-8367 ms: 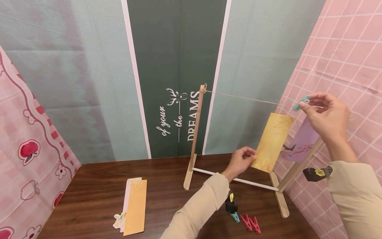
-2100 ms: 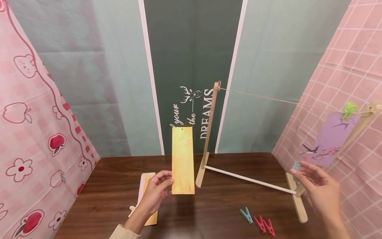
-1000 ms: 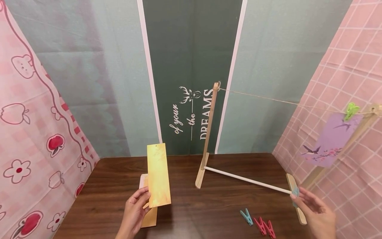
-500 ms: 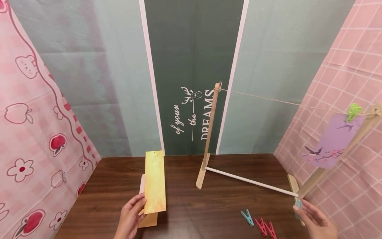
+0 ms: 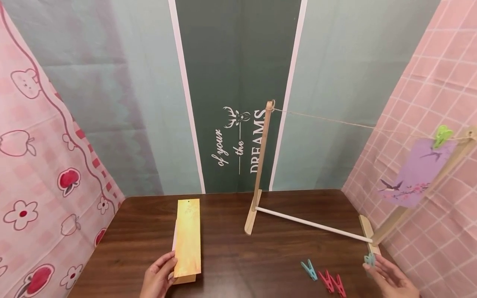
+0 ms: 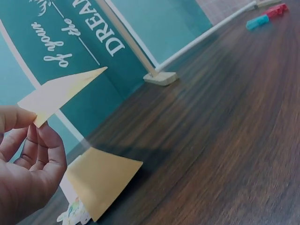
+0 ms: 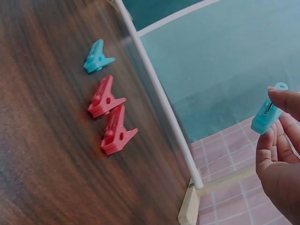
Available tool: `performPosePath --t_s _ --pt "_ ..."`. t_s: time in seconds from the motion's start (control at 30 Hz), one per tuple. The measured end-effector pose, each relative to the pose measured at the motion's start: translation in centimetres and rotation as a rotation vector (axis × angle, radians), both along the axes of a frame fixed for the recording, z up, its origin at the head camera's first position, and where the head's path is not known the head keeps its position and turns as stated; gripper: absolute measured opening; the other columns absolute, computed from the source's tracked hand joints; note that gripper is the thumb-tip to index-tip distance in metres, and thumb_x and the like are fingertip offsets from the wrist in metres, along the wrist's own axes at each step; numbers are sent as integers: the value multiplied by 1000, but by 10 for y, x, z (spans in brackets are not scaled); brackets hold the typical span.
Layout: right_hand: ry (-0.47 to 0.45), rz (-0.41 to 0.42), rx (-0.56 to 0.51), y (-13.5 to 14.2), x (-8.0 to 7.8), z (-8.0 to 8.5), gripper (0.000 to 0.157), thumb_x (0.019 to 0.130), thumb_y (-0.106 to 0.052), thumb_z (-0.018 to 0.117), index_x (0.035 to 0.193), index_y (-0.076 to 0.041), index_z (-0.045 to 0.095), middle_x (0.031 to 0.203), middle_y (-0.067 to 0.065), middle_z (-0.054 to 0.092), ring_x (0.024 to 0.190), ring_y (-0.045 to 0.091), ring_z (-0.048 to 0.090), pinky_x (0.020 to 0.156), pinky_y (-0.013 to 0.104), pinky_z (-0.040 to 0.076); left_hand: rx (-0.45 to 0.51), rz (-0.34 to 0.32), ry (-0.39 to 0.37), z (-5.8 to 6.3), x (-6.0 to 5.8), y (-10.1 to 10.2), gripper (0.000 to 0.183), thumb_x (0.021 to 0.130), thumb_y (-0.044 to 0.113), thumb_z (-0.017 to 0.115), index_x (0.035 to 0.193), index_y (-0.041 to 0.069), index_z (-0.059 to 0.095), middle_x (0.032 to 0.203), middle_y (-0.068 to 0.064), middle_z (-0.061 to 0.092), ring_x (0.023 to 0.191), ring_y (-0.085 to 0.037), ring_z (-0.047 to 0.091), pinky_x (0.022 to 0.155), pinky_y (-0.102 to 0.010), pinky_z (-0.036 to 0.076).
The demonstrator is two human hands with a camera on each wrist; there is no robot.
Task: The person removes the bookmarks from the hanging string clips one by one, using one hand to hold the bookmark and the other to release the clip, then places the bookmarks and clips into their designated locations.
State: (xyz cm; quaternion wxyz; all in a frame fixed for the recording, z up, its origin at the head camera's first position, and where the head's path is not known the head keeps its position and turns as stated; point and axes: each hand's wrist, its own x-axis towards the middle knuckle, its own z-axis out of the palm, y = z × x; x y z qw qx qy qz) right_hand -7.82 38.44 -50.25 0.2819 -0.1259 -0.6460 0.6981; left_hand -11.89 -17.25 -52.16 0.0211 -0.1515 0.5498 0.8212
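My left hand (image 5: 158, 274) pinches a yellow bookmark-like card (image 5: 189, 238) by its lower left edge. In the left wrist view the card is raised above an orange card (image 6: 103, 180) that lies on the table, with a pinkish card and a small patterned cutout (image 6: 75, 213) beneath it. My right hand (image 5: 393, 278) pinches a teal clothespin (image 7: 267, 112) between thumb and fingers, near the right foot of the wooden stand. A purple card (image 5: 417, 174) with birds and blossoms hangs from the string (image 5: 335, 121), clipped by a green clothespin (image 5: 442, 136).
A second teal clothespin (image 5: 309, 270) and two red clothespins (image 5: 331, 283) lie on the brown table (image 5: 223, 265) at the front right. The stand has a wooden post (image 5: 262, 157) at the left and a white crossbar (image 5: 313, 224) low down. Fabric backdrops enclose the table.
The yellow card has come away from the string, over to the left, and lowered above the card pile. My right hand has drawn the teal clothespin down from the string to the stand's right foot.
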Motion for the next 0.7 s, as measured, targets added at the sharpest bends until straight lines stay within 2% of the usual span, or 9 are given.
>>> performPosePath --t_s 0.1,0.23,0.33,0.47,0.57,0.6,0.7 --pt "-96 4 0 5 -1 -4 40 80 9 74 103 -24 72 92 -19 68 82 -7 62 72 5 45 -44 28 -41 -3 0 -2 13 92 7 65 95 17 72 91 -1 67 80 -16 63 68 -30 54" --pt "-320 -20 2 11 -1 -8 40 80 -10 81 106 -35 64 88 -29 61 78 -13 57 67 4 43 -97 42 -79 -10 0 -6 11 91 9 66 96 17 72 89 0 64 78 -15 61 66 -30 52" --pt "-401 6 23 15 0 -12 41 81 -16 81 104 -42 60 87 -33 57 77 -16 54 64 4 42 -122 50 -93 -16 -1 -9 11 91 8 67 96 17 72 87 0 60 74 -14 59 63 -29 50" --pt "-341 39 5 17 -2 -24 42 80 -8 80 96 -44 66 86 -28 62 77 -12 57 64 6 44 -156 57 -104 -23 0 -15 12 89 10 70 100 14 73 87 -1 59 72 -14 57 61 -28 50" --pt "-326 136 51 24 -3 -35 42 82 -5 77 95 -43 66 88 -25 63 80 -9 58 66 9 47 -186 61 -121 -26 2 -19 13 88 10 72 98 17 74 91 2 61 73 -14 59 60 -28 52" --pt "-360 166 72 27 -3 -38 40 83 -8 77 93 -46 64 88 -26 62 80 -10 58 66 9 47 -195 60 -127 -27 2 -19 13 88 10 72 95 20 74 91 3 62 72 -14 59 59 -27 52" --pt "-447 275 135 39 -4 -47 35 87 -16 74 93 -47 59 91 -28 59 83 -11 56 68 12 48 -220 51 -123 -27 3 -19 14 88 7 70 97 17 74 91 3 65 71 -14 59 58 -27 52"
